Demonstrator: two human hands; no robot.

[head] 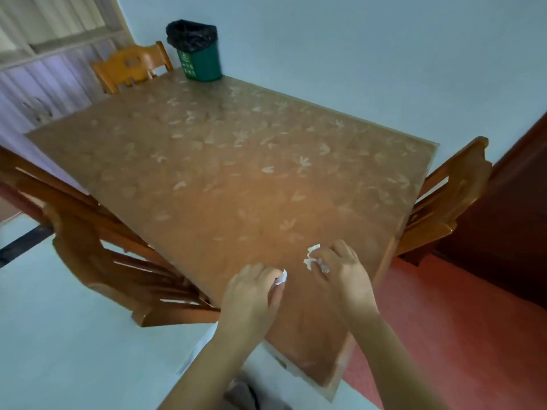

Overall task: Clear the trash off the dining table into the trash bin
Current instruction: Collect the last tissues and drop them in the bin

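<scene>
Head view. A wooden dining table (225,173) under a clear cover printed with pale leaf motifs fills the centre; pale walls stand behind it, a curtained window lies at 11 o'clock, and a dark wooden door panel (509,220) at 3 o'clock. The floor is pale at 8 o'clock and reddish at 4 o'clock.

Three wooden chairs adjoin the table: one chair (130,66) at the far end at 11 o'clock, a left chair (97,247) tucked against the edge at 9 o'clock, a right chair (447,202) at 3 o'clock. A green trash bin (199,59) with a black liner stands on the far corner of the table at 12 o'clock, well apart from both hands; bare tabletop lies between.

Near the table's near edge at 6 o'clock, the left hand (251,294) is curled, fingertips pinching a small white paper scrap (281,278). Just beside it, at its 2 o'clock, the right hand (340,270) rests knuckles up, fingers closed over crumpled white paper pieces (313,257) that protrude at its 10 o'clock side and touch the tabletop.
</scene>
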